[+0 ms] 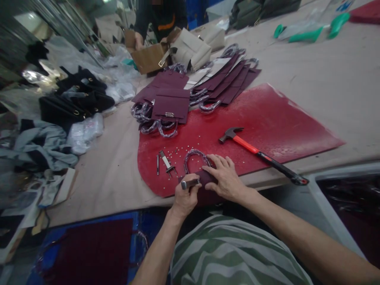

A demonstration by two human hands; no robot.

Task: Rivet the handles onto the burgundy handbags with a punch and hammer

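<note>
My left hand [186, 198] is wrapped round a short metal hand tool [190, 183], whose rounded end points up at the left; its working tip is hidden. Stretched fingers of my right hand [225, 176] lie across a burgundy bag panel [210, 179] at the table's front edge. A handle wrapped in clear plastic [194, 152] arches away from this panel onto the red mat [267, 118]. Left of the hands lie a pronged metal tool [166, 161] and a thin metal rod [158, 164], with several tiny metal pieces scattered around. A claw hammer [246, 145] rests to the right.
Beyond the mat, burgundy bag panels [170, 103] with wrapped handles are piled up. A person [160, 23] stands behind a cardboard box [150, 58] and pale bags [190, 47]. Black bags [74, 101] lie left; green-ended plastic [307, 35] lies far right.
</note>
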